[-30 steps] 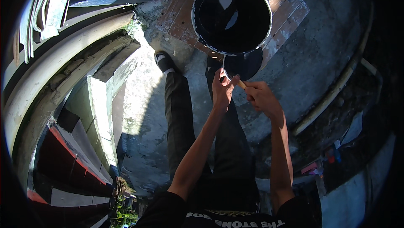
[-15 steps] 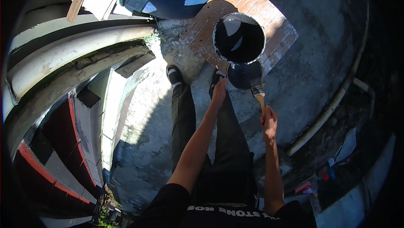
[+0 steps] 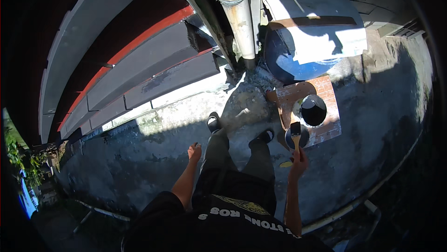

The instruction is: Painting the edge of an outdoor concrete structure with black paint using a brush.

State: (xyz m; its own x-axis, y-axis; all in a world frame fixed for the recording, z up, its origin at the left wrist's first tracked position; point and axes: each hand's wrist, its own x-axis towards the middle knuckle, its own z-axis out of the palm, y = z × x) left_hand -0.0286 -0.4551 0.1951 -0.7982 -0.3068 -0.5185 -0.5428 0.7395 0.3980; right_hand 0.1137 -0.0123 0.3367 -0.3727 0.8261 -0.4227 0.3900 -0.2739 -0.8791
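My right hand grips a paintbrush by its pale wooden handle. The brush's dark, wet-looking bristles point away from me, over a dark round lid or dish. Just beyond, a bucket filled with glossy black paint has pale smears around its rim. The bucket stands on a brown, plank-patterned board spotted with white. To the left, away from these things, my left hand hangs over the concrete with its fingers curled. Whatever it may hold is hidden.
Grey stepped ledges with red-edged dark faces rise on the left. A white pipe stands at the far middle. Beside it is a blue barrel topped with white sheets. A thin pipe runs along the right floor edge.
The view has turned, bringing the ledges and barrel more into sight. My left hand has moved away from the board to the left. The brush stays in my right hand beside the bucket.
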